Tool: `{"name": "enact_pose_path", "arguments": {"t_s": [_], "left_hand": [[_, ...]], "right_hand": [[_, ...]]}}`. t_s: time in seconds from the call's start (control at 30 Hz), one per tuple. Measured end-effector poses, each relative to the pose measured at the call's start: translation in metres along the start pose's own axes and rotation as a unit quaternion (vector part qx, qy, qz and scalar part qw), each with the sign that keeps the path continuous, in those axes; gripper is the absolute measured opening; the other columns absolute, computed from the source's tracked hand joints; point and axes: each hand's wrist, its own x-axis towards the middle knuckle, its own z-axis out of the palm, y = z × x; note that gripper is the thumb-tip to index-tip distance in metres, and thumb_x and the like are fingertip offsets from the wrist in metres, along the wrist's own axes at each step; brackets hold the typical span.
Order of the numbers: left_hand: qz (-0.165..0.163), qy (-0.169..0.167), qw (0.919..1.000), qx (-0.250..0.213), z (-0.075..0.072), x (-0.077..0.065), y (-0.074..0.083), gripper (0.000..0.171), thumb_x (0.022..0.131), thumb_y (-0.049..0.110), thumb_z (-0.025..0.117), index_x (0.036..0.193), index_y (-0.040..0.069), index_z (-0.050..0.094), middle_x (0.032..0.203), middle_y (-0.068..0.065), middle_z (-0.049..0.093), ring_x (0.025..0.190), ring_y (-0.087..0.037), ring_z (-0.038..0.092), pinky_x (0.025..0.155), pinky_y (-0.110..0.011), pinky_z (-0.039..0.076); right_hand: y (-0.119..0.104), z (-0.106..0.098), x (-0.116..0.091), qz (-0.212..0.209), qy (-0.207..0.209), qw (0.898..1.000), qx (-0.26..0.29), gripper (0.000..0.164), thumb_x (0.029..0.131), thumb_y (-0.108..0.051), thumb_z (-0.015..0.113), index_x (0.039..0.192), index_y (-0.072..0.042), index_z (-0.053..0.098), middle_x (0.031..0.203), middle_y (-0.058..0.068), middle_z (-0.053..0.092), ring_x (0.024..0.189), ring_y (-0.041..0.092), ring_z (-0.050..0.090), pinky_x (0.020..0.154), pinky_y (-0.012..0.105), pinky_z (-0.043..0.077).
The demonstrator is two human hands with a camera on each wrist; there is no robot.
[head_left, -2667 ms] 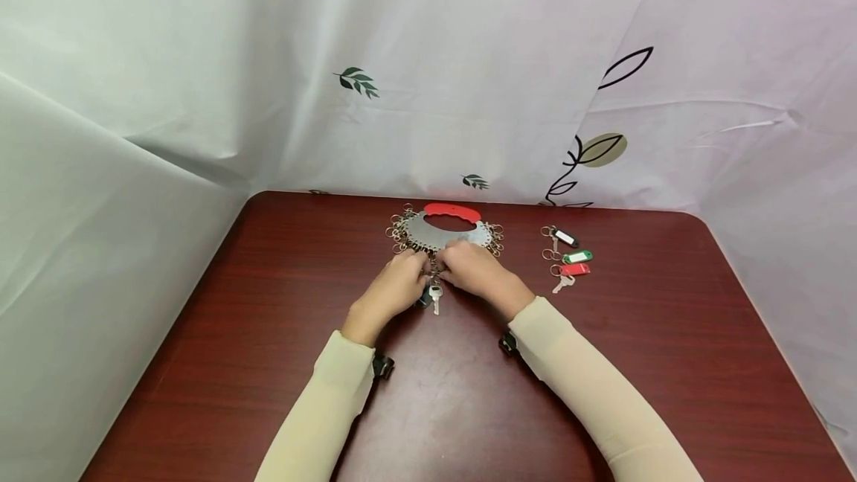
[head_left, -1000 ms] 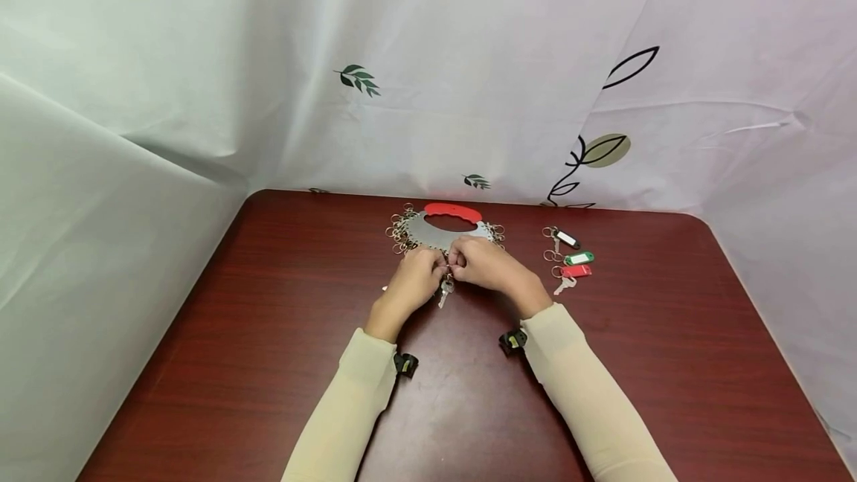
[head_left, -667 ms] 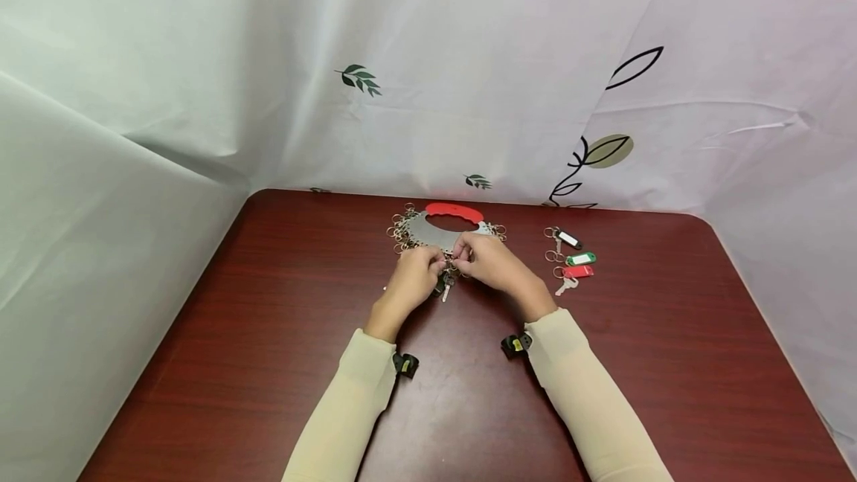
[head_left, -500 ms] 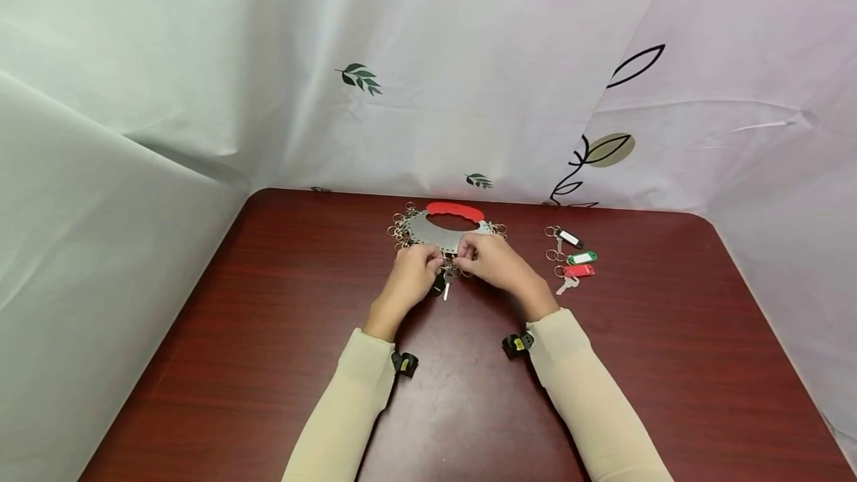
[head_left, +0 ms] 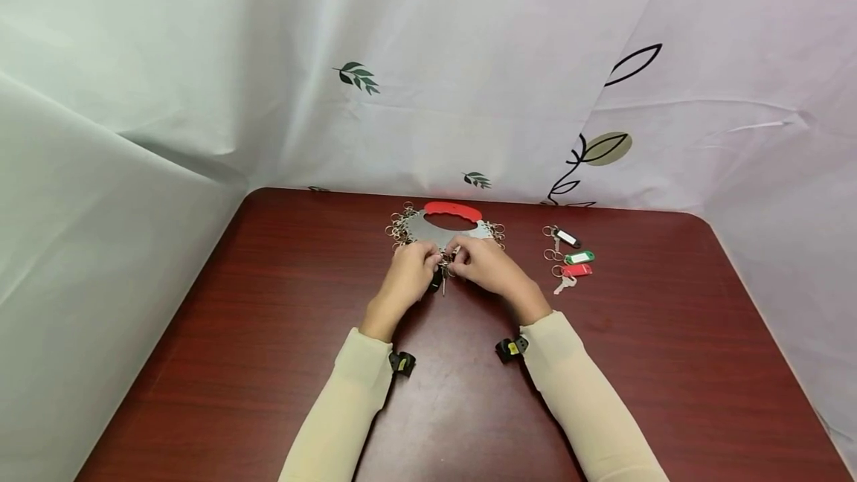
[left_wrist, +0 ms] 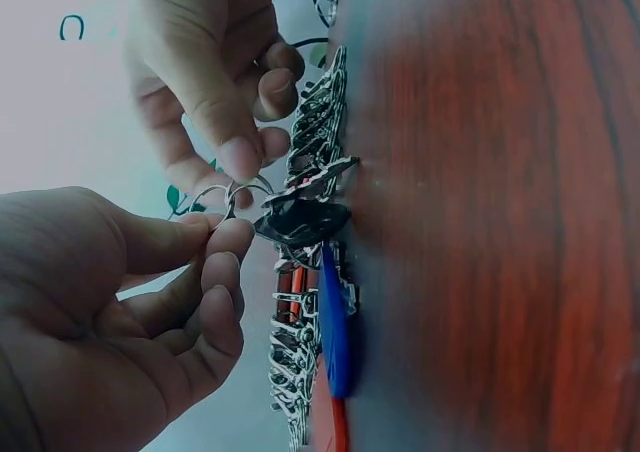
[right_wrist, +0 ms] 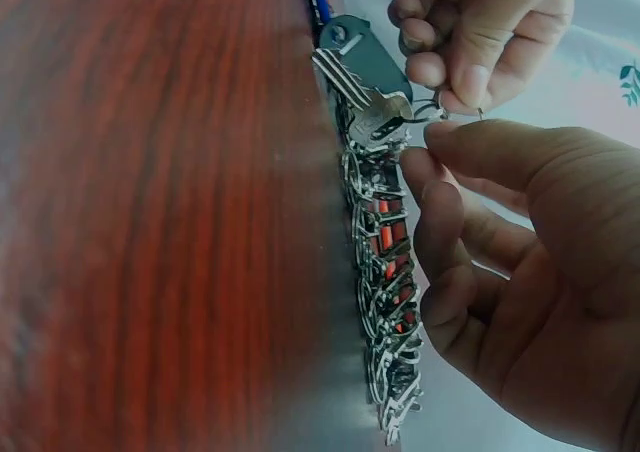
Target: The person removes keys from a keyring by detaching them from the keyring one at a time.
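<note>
My left hand (head_left: 406, 274) pinches a thin metal key ring (left_wrist: 228, 204) between thumb and forefinger. My right hand (head_left: 492, 266) meets it fingertip to fingertip, its thumb and forefinger pinching a second small ring (left_wrist: 258, 184) that links with the first. From these rings hang a silver key (right_wrist: 378, 114) and a dark key tag (right_wrist: 372, 60), close over the table. Right behind the hands lies a silver key-holder plate (head_left: 428, 231) with a red handle (head_left: 453, 209), its curved edge lined with small clips and rings (right_wrist: 380, 282). The fingers hide the plate's near edge.
On the right of the dark red table (head_left: 656, 363) lie tagged keys: a black tag (head_left: 567, 236), a green tag (head_left: 579, 257) and a red tag (head_left: 577, 271). A blue tag (left_wrist: 336, 322) stands beside the clips. White curtains (head_left: 428, 58) border the table's back and sides.
Both hands have shifted slightly right and away from me since the first frame, staying together at the plate. The key, earlier flat-on and hanging nearer, now shows edge-on and closer to the plate.
</note>
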Motion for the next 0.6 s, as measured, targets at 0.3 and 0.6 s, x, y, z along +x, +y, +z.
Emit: {"name": "enact_pose_path", "arguments": {"t_s": [0.3,0.6], "left_hand": [[-0.01,-0.017,0.9995,0.023,0.0012,-0.002,-0.0005,0.013,0.091,0.009,0.065,0.078,0.006,0.064,0.073,-0.006,0.065,0.071,-0.02,0.057,0.064,-0.038,0.05],[-0.008,-0.025,0.9994,0.02,0.0024,-0.0022,-0.0008,0.014,0.091,0.01,0.064,0.078,0.006,0.064,0.073,-0.006,0.064,0.07,-0.02,0.057,0.062,-0.036,0.049]], "right_hand": [[0.0007,0.0063,0.0016,-0.004,0.034,0.999,-0.021,0.007,0.087,-0.014,0.067,0.091,-0.014,0.073,0.079,-0.002,0.072,0.074,0.009,0.063,0.07,0.034,0.054],[-0.0005,0.0041,0.0013,0.01,0.041,0.999,0.024,0.011,0.089,-0.015,0.067,0.099,-0.013,0.072,0.085,0.0,0.074,0.072,0.009,0.065,0.071,0.034,0.056]]}}
